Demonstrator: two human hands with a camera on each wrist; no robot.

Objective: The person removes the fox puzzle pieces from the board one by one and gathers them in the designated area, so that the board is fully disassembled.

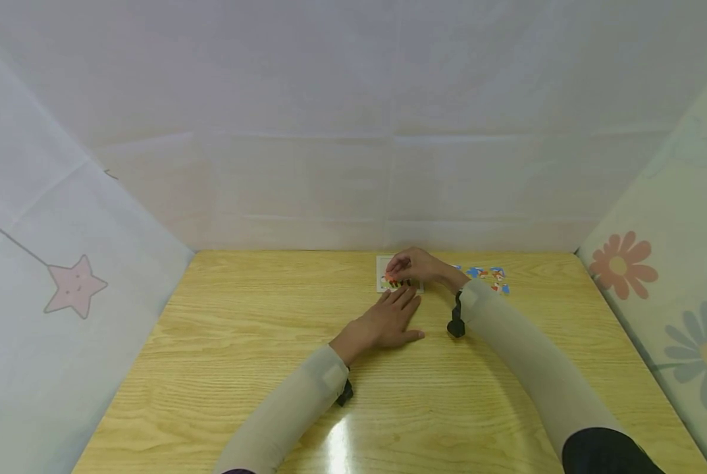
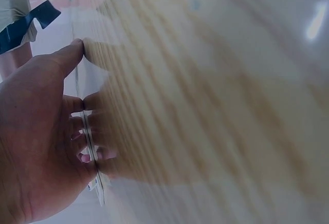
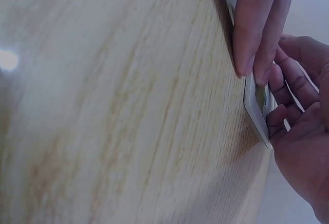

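Note:
A small white-framed puzzle board (image 1: 380,284) lies flat near the table's far edge, with part of a colourful picture inside its frame. My left hand (image 1: 389,322) lies palm down with straight fingers, the fingertips resting on the board's near edge. Over the board, my right hand (image 1: 415,264) bends its thumb and fingers together round a reddish puzzle piece (image 1: 390,277), mostly covered by the fingertips. In the right wrist view the board's raised edge (image 3: 255,112) shows beneath both hands. Loose puzzle pieces (image 1: 498,272) lie to the right of the board, some behind the right wrist.
The wood-grain table (image 1: 259,329) reaches back to a pale cloth wall (image 1: 306,184). Side cloths with a pink star (image 1: 76,287) and a red flower (image 1: 623,264) border it. Dark wrist straps (image 1: 457,322) sit on both arms.

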